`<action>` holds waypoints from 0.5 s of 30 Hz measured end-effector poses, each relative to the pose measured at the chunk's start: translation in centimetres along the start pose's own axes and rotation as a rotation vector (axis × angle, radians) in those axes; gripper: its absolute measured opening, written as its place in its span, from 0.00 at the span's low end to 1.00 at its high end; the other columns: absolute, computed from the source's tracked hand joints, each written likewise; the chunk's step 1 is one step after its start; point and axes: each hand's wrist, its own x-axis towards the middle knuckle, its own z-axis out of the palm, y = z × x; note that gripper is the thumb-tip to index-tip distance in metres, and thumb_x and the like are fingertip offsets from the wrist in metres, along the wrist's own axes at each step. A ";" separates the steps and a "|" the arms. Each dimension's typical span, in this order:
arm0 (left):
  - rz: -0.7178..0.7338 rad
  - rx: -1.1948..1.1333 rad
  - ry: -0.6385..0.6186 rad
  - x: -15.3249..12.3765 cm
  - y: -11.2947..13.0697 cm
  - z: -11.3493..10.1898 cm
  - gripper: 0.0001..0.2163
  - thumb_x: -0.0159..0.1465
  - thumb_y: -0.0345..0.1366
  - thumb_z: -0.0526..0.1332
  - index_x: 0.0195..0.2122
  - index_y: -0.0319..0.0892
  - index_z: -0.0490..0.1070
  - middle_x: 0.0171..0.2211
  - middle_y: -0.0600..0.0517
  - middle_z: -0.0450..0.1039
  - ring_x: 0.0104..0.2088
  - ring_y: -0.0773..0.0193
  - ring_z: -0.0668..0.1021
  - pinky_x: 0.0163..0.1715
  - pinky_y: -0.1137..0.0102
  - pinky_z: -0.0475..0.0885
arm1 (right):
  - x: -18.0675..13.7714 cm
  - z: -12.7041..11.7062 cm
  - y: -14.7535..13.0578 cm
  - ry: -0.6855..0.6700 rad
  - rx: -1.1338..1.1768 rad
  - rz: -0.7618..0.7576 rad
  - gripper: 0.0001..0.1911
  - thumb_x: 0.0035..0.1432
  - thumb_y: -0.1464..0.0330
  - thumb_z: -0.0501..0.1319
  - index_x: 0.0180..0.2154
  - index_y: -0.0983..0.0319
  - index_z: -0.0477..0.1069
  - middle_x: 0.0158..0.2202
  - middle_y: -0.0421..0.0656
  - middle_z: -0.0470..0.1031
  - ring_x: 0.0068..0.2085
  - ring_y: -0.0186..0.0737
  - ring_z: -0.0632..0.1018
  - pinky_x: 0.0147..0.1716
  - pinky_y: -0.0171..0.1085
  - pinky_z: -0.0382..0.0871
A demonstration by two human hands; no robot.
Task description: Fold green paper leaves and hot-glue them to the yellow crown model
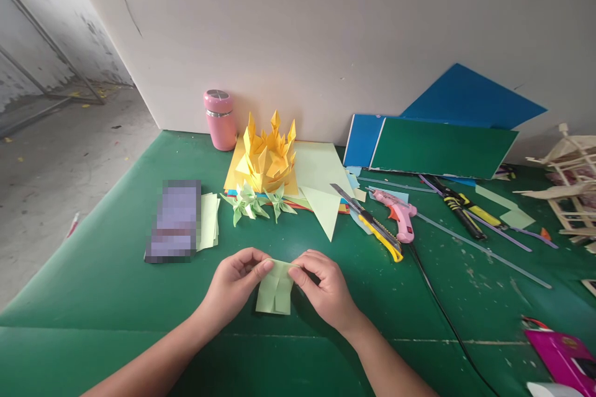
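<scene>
A small folded light green paper (274,290) lies on the green table cover (107,298) in front of me. My left hand (235,285) pinches its upper left corner with curled fingers. My right hand (323,288) pinches its upper right corner the same way. Both hands rest low over the table, with the paper between them.
Behind the hands stand yellow paper spikes (267,155) and small green paper flowers (251,203). A pink flask (220,119), a yellow utility knife (372,226), a pink glue gun (400,214) with a black cord, blue and green boards (437,146), and a wooden model (570,180) sit further back and right.
</scene>
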 end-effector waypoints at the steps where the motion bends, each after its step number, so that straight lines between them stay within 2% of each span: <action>1: -0.010 -0.010 0.017 0.0 -0.1 0.0 0.16 0.46 0.50 0.69 0.21 0.41 0.73 0.18 0.56 0.70 0.21 0.68 0.70 0.23 0.74 0.68 | 0.0 0.0 0.0 0.003 0.012 0.023 0.14 0.61 0.67 0.55 0.22 0.60 0.66 0.20 0.39 0.68 0.25 0.37 0.68 0.27 0.36 0.61; 4: -0.073 -0.068 0.042 0.2 -0.3 -0.1 0.16 0.43 0.48 0.71 0.23 0.40 0.77 0.18 0.56 0.74 0.21 0.68 0.72 0.25 0.73 0.71 | 0.1 -0.1 0.0 0.008 0.070 0.102 0.15 0.60 0.67 0.56 0.21 0.60 0.66 0.19 0.39 0.69 0.25 0.36 0.69 0.27 0.35 0.62; 8: -0.121 -0.125 0.058 0.3 -0.4 -0.1 0.16 0.41 0.47 0.72 0.26 0.41 0.79 0.24 0.53 0.80 0.26 0.63 0.77 0.32 0.70 0.76 | 0.2 -0.1 0.1 0.017 0.127 0.169 0.16 0.59 0.65 0.55 0.21 0.61 0.66 0.19 0.39 0.67 0.24 0.36 0.68 0.25 0.34 0.61; 12: -0.073 -0.092 0.047 0.3 -0.5 -0.3 0.17 0.43 0.46 0.71 0.31 0.42 0.79 0.27 0.52 0.81 0.28 0.62 0.79 0.33 0.68 0.77 | 0.2 -0.3 0.3 0.071 0.121 0.214 0.15 0.57 0.63 0.57 0.20 0.61 0.66 0.18 0.37 0.64 0.22 0.33 0.65 0.22 0.32 0.59; 15: -0.009 0.006 -0.022 0.2 -0.5 -0.4 0.16 0.46 0.44 0.69 0.34 0.42 0.78 0.31 0.50 0.82 0.31 0.59 0.80 0.34 0.68 0.77 | 0.2 -0.3 0.2 0.088 0.065 0.179 0.15 0.57 0.64 0.58 0.20 0.61 0.67 0.18 0.37 0.65 0.22 0.33 0.65 0.23 0.32 0.60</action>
